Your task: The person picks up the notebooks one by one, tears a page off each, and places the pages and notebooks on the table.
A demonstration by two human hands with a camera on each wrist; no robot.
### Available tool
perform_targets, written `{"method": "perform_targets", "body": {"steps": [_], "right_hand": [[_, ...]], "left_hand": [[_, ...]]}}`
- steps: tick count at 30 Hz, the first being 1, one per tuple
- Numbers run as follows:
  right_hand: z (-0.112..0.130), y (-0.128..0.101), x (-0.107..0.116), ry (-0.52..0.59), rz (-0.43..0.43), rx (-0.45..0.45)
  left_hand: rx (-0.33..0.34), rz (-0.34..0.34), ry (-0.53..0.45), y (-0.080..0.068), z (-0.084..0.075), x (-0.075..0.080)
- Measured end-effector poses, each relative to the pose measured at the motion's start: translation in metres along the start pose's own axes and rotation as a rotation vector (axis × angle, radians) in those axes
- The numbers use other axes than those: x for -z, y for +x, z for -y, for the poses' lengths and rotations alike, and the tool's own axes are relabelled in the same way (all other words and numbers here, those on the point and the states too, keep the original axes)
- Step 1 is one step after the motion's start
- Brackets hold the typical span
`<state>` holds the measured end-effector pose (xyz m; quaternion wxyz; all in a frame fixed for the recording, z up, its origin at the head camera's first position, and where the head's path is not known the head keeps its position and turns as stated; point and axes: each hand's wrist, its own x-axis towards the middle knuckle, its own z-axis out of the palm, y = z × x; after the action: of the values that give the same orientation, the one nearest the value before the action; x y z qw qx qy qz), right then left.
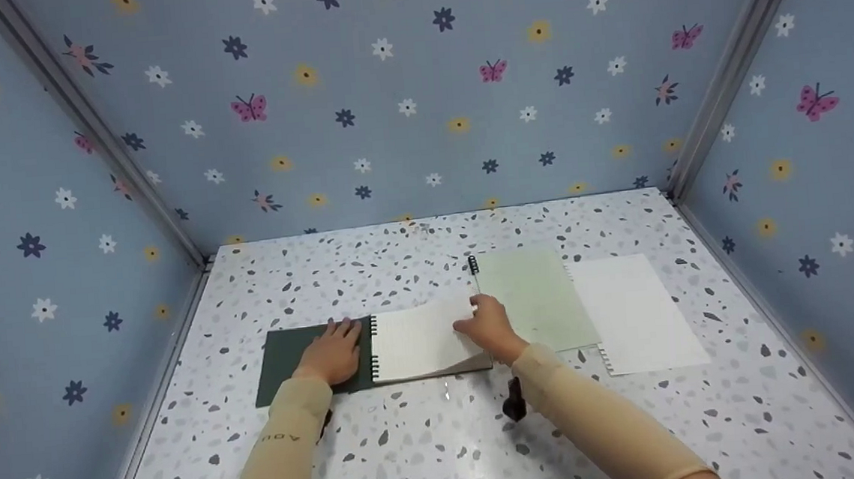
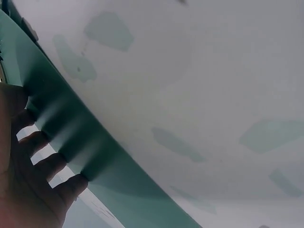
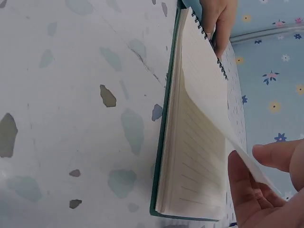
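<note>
Sleeved forearms reach to a notebook mid-table. Left hand presses flat, fingers spread, on its green cover; right hand pinches one lined page (thin, floppy, likely tears easily) at the outer edge, best lifted there.

Blue floral butterfly walls, metal corner posts, speckled terrazzo tabletop.
</note>
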<state>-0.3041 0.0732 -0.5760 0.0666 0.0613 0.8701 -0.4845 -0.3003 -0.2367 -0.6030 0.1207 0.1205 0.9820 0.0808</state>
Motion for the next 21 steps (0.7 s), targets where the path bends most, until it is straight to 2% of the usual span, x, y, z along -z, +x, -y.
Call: {"method": "perform_targets", "body": {"steps": [5,11,21], "right_hand": [[-0.011,0.004,0.003,-0.029,0.038,-0.047],[-0.024,0.008,0.003,-0.035,0.065,-0.024],[-0.026,-0.002,0.001,-0.060,0.092,-0.065]], "left_hand": [[-0.002,0.001,0.013,0.000,-0.001,0.002],[0.000,0.003,0.024,-0.001,-0.001,0.002],[0.013,-0.020,0.014,-0.004,-0.006,0.000]]}}
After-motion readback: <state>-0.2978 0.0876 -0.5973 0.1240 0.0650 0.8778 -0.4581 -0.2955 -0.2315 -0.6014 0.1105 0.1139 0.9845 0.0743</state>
